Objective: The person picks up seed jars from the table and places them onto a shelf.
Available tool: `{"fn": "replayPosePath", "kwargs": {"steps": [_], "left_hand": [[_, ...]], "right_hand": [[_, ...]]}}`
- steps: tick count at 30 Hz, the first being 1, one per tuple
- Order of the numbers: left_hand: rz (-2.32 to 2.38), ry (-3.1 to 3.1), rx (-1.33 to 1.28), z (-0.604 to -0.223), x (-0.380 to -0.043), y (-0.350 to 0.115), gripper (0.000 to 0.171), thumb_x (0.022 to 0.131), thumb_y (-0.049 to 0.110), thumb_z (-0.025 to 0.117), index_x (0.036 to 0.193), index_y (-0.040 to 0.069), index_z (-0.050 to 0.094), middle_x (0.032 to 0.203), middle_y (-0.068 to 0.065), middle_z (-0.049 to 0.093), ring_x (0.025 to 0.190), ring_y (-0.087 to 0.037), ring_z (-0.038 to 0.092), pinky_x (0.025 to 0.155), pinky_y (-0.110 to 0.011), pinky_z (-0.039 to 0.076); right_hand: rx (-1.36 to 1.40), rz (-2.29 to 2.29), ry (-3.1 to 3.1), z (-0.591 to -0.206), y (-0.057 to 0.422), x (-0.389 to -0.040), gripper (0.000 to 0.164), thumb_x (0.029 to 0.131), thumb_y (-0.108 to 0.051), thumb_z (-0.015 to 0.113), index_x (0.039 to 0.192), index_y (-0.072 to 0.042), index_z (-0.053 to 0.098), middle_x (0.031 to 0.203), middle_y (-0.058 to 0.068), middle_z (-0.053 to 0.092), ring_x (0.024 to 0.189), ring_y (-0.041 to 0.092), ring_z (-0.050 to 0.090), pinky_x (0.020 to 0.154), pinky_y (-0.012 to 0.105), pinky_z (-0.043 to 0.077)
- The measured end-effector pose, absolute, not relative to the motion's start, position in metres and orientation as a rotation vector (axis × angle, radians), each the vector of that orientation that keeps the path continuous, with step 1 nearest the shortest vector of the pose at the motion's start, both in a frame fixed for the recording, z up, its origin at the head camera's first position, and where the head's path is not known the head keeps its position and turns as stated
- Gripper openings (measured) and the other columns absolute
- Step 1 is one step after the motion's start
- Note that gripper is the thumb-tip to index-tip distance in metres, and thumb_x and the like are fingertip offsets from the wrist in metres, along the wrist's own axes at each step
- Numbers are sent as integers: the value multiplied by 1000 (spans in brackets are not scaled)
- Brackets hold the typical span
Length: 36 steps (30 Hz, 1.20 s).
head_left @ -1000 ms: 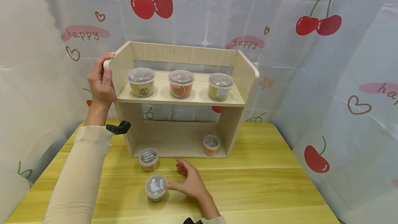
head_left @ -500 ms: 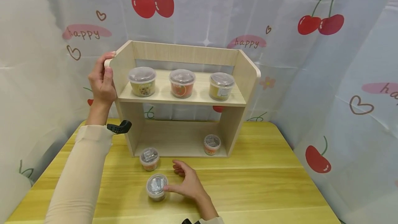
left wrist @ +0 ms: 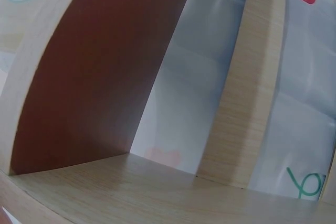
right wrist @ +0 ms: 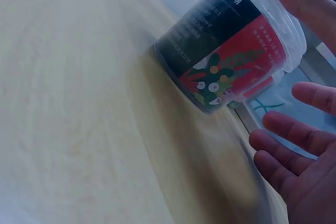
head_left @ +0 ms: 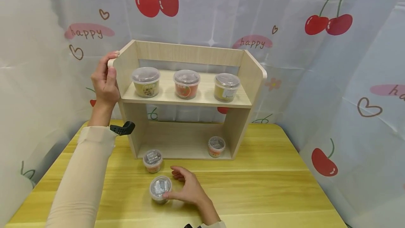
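My left hand (head_left: 105, 80) grips the upper front edge of the left side panel of a pale wooden two-tier shelf (head_left: 186, 104), thumb in front and fingers over the edge. My right hand (head_left: 188, 187) stands low over the table, fingers spread and relaxed. Its thumb overlaps the lid of a small clear-lidded tub (head_left: 159, 186) in the head view. In the right wrist view that tub (right wrist: 226, 51) shows a black and red label, and the fingers (right wrist: 294, 129) are apart from it. Another small tub (head_left: 153, 161) stands just behind, at the shelf's front left corner.
Three larger lidded tubs (head_left: 186, 85) stand in a row on the upper tier. One small tub (head_left: 216, 147) sits at the right end of the lower tier. The yellow wood-grain table (head_left: 269, 185) meets a cherry-printed curtain (head_left: 202, 10) behind.
My right hand has moved left, so that its thumb comes over the front tub's lid in the head view. The left hand keeps its grip on the shelf panel, and the tubs stay put.
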<state>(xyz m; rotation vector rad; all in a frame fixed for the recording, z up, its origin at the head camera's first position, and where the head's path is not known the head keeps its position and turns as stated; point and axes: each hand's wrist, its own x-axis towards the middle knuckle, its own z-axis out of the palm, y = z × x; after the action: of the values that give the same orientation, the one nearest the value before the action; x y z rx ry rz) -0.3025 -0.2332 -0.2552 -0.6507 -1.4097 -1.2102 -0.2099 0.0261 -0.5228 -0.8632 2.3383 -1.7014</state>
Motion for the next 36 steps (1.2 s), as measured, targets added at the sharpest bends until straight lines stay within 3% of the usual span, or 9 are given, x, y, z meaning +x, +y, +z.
{"fn": "replayPosePath", "kwargs": {"steps": [5,13,24,36], "left_hand": [[-1222,-1398,-654,-255,-303,-233,42,89,10,41,114,-22,52,118,-23,64,110,-19,60,97,-28,44],[-1231,-1390,-664,-254,-304,-232,42,89,9,41,114,-22,52,118,-26,63,110,-22,60,97,-30,45],[-1254,-1387,-658,-255,-304,-232,39,89,8,41,114,-19,55,119,-24,63,111,-25,59,98,-30,44],[-1218,-1408,-642,-254,-303,-233,44,89,12,42,115,-22,53,119,-25,63,110,-14,59,98,-28,42]], "right_hand": [[-904,-1685,2345,-524,24,-209,82,67,-21,92,137,-2,54,120,14,63,109,24,61,96,36,48],[-948,-1645,2345,-523,20,-208,83,66,-24,93,136,-3,55,115,-1,63,102,9,60,93,31,49],[-960,-1618,2359,-523,15,-206,84,64,-27,94,136,-6,56,120,-5,63,102,8,60,92,30,49],[-1001,-1577,2359,-525,11,-204,85,65,-30,93,137,-5,55,124,-7,63,106,4,59,94,26,47]]}}
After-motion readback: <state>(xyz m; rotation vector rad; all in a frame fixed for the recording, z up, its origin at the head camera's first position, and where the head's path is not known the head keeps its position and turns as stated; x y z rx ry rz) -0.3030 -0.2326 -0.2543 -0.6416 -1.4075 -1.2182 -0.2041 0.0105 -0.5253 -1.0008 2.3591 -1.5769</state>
